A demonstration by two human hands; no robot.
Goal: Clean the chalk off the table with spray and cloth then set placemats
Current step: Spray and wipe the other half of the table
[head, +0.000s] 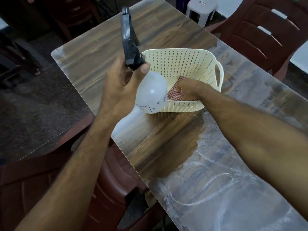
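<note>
My left hand (121,80) grips the neck of a spray bottle (152,93), a white body with a black trigger head (130,39), held tilted above the table. My right hand (190,90) reaches inside a cream perforated basket (183,64) and its fingers curl on a red checked cloth (175,95) lying at the basket's bottom. White chalk swirls (216,180) mark the glass-topped wooden table (158,139) at the near right.
Dark red plastic chairs stand at the near left (108,180) and far right (260,30). A white plastic stool (201,9) sits beyond the table's far edge. The table's left edge runs diagonally past my left forearm.
</note>
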